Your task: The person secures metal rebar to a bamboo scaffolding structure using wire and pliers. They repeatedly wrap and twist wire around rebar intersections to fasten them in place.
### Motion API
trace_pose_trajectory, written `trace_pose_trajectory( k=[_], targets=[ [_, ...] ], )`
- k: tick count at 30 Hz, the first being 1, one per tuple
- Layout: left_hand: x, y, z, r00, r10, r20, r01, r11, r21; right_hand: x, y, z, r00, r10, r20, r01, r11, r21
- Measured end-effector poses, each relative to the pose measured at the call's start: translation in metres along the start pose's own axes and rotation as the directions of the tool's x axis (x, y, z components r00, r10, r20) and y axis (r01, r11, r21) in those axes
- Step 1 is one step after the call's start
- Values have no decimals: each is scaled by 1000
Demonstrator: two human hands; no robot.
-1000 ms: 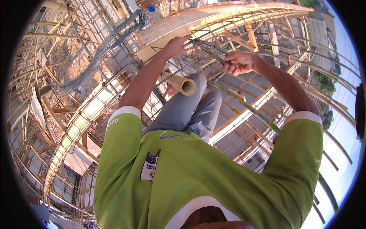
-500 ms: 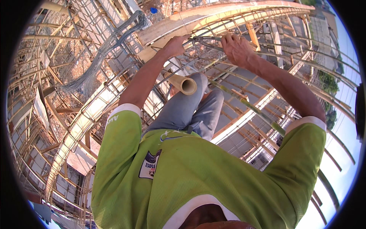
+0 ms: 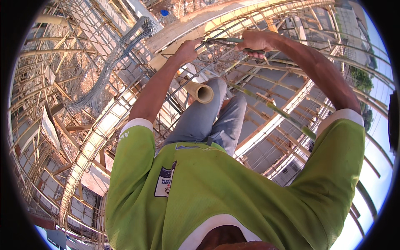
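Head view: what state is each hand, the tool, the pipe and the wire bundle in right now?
Left hand: closed on thin steel bars at the beam.
Right hand: fist shut on the pincer tool's handles.
Pincer tool: level, its head reaching toward the left hand.
Tan pipe: open end showing, beside the knee.
Wire bundle: lying loose on the rebar.

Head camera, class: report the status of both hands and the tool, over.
Left hand grips the steel bars. Right hand closed on green-handled pliers, tip at the bars beside the left hand. Cream pipe lies just below, apart from the hands.
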State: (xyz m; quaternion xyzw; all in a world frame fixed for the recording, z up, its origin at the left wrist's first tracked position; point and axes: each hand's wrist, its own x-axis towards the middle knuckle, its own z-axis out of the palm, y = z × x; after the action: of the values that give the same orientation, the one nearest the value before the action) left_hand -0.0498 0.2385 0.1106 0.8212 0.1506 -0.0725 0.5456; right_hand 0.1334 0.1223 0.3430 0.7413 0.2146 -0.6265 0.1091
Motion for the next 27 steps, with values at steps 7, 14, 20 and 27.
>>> trace_pose_trajectory(
  k=[7, 14, 20, 27],
  targets=[
    [10, -3, 0, 995, 79, -57, -75, 995, 70, 21, 59, 19, 947, -127, 295, -102, 753, 650],
    [10, -12, 2, 992, 95, -88, -83, 987, 138, -4, -1, -22, 993, -100, 67, 100, 995, 5],
    [3, 3, -8, 998, 33, -50, -25, 987, 160, -16, -21, 18, 944, -309, -115, 162, 739, -654],
    [2, 15, -8, 1000, -8, -23, 12, 980, 196, -17, 4, 32, 641, -766, -57, -263, -149, -953]
  ],
)
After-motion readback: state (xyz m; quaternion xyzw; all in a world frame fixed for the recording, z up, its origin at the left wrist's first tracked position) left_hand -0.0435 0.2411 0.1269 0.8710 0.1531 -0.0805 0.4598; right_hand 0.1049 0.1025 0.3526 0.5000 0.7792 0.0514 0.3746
